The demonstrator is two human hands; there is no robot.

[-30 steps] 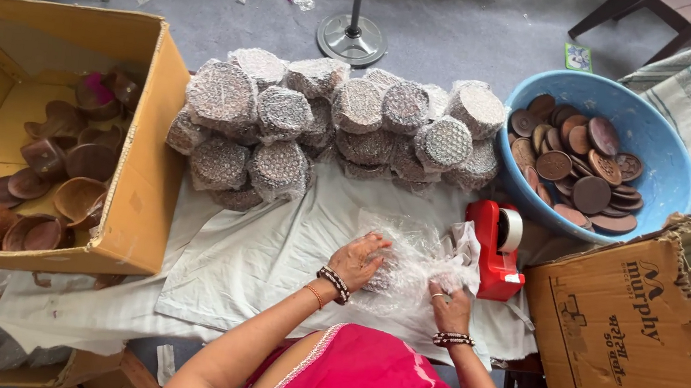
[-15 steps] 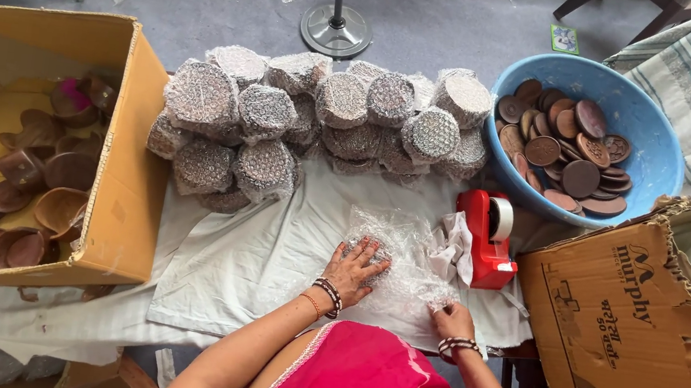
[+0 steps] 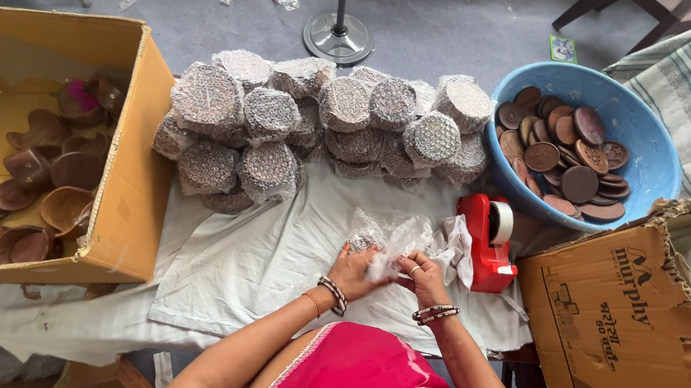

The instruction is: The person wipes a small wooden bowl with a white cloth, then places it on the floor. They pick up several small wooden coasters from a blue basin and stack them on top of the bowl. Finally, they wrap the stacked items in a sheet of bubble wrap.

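Observation:
My left hand (image 3: 353,271) and my right hand (image 3: 424,275) meet over a white cloth (image 3: 265,263) on the table. Both hold a crumpled sheet of clear bubble wrap (image 3: 398,236) bunched between them. What is inside the wrap is hidden. Bangles sit on both wrists. A red tape dispenser (image 3: 486,239) stands just right of my right hand. Behind my hands lies a pile of bubble-wrapped round bundles (image 3: 320,119).
A blue plastic tub (image 3: 645,145) of brown clay discs sits at the back right. An open cardboard box (image 3: 138,149) with brown clay bowls stands at the left. Another cardboard box (image 3: 628,347) is at the right. A fan stand base (image 3: 338,37) rests on the floor behind.
My hands have drawn together, gathering the spread bubble wrap into a tighter bunch. The head view has shifted slightly.

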